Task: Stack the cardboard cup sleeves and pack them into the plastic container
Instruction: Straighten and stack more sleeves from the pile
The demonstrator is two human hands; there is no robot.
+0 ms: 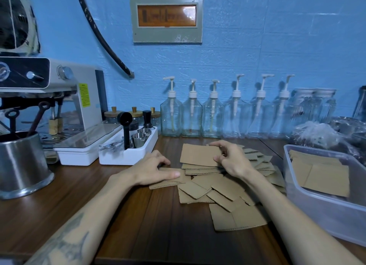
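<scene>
Sleeves (217, 187) lie scattered beneath both hands (194, 165).

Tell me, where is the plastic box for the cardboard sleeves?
The plastic container sits at the table's right edge, beside the loose cardboard sleeves, below the pump bottles.

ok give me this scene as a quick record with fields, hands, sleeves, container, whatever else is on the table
left hand: rests flat on a sleeve at the pile's left edge
right hand: pinches the top sleeve's right edge
sleeves: loose pile, overlapping, mid table
top sleeve: lies on a small stack
container: right side, open, some sleeves inside
pump bottles: row by the wall
coffee machine: far left
</scene>
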